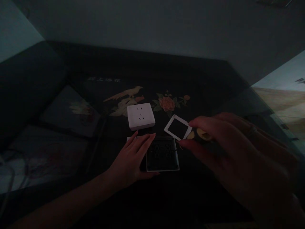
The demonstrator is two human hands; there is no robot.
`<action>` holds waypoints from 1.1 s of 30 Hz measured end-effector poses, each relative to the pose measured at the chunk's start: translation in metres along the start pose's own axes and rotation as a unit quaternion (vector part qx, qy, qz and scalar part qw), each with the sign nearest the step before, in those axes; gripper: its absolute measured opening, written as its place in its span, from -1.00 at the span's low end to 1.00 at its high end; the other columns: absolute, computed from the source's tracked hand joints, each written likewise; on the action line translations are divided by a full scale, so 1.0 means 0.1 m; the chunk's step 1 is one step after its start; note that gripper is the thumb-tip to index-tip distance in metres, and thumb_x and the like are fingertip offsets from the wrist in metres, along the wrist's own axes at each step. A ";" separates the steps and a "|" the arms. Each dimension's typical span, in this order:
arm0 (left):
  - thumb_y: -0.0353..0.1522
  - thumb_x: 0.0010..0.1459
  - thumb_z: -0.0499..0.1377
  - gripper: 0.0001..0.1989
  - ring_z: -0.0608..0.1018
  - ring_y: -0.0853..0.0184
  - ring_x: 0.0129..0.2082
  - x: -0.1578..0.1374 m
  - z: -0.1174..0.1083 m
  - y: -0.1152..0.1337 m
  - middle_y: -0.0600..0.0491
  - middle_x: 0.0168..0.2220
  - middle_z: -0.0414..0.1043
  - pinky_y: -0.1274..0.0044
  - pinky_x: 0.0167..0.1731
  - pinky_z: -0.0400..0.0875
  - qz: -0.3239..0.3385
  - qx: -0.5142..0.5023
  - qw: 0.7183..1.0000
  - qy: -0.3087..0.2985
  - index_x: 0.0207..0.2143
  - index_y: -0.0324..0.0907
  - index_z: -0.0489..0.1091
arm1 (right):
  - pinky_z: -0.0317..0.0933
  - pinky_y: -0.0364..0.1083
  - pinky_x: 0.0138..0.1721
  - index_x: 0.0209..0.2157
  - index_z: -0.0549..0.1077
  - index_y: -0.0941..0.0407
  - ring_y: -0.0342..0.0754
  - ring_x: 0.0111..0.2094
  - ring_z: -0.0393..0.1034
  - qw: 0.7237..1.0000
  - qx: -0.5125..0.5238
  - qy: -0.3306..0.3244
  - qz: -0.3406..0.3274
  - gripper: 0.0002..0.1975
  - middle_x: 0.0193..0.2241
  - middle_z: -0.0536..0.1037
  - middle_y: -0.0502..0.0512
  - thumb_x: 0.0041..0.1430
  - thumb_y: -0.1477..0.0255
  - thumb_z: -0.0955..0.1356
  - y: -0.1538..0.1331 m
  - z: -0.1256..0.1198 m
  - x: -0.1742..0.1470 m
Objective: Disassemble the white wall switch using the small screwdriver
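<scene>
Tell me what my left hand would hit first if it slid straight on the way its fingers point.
Probably the white socket: the left hand lies on the dark switch module, fingers pointing up-table toward it. Depth is hard to judge in this dim view.

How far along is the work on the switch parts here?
Done: the white frame is off and apart from the dark plate. In hand: the right hand pinches the frame while the left hand steadies the plate. Untouched: the white socket lies behind.
</scene>
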State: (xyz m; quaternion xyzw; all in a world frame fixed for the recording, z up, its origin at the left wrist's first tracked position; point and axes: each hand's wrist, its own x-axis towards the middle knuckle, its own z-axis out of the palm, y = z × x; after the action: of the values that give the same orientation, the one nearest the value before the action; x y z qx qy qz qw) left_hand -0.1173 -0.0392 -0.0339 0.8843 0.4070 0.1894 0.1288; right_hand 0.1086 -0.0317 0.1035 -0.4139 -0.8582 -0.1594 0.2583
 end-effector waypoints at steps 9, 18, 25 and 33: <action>-0.07 0.01 0.36 0.14 0.34 -0.09 0.26 0.00 0.01 -0.01 -0.27 0.27 0.25 0.03 0.26 0.17 0.003 0.009 1.000 -0.003 0.40 -0.18 -0.29 | 0.35 -0.17 -0.20 -0.05 0.36 0.09 -0.11 -0.19 0.49 0.978 0.162 -0.132 -0.015 -0.75 -0.16 0.53 0.07 0.29 0.59 0.20 0.12 -0.14 0.01; -0.05 0.00 0.36 0.17 0.33 -0.08 0.27 0.00 0.02 -0.02 -0.28 0.27 0.24 0.04 0.27 0.17 0.005 0.017 1.000 -0.002 0.40 -0.17 -0.33 | 0.36 -0.20 -0.35 -0.08 0.36 0.01 -0.09 -0.30 0.50 0.987 0.136 -0.080 0.036 -0.82 -0.25 0.53 -0.01 0.30 0.49 0.31 0.05 0.00 -0.03; -0.07 0.02 0.36 0.15 0.35 -0.09 0.26 -0.01 0.02 -0.01 -0.30 0.28 0.24 0.02 0.25 0.18 0.006 0.018 1.000 -0.007 0.40 -0.19 -0.32 | 0.43 -0.19 -0.22 -0.04 0.34 -0.04 -0.07 -0.18 0.53 0.964 0.201 -0.141 0.098 -0.78 -0.12 0.56 -0.05 0.29 0.45 0.31 0.14 -0.16 -0.11; -0.06 0.01 0.36 0.16 0.33 -0.09 0.27 -0.01 0.02 -0.02 -0.28 0.27 0.24 0.03 0.26 0.17 0.008 0.011 1.000 0.001 0.41 -0.19 -0.31 | 0.42 -0.16 -0.35 -0.16 0.40 0.00 -0.06 -0.28 0.51 0.985 0.141 -0.088 0.045 -0.88 -0.22 0.52 0.02 0.31 0.47 0.28 0.07 -0.15 -0.05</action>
State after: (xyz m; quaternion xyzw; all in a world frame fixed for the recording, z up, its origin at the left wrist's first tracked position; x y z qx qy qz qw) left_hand -0.1178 -0.0390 -0.0368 0.8886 0.4025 0.1867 0.1167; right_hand 0.1212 -0.0378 0.1139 -0.4239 -0.8719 0.0117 0.2447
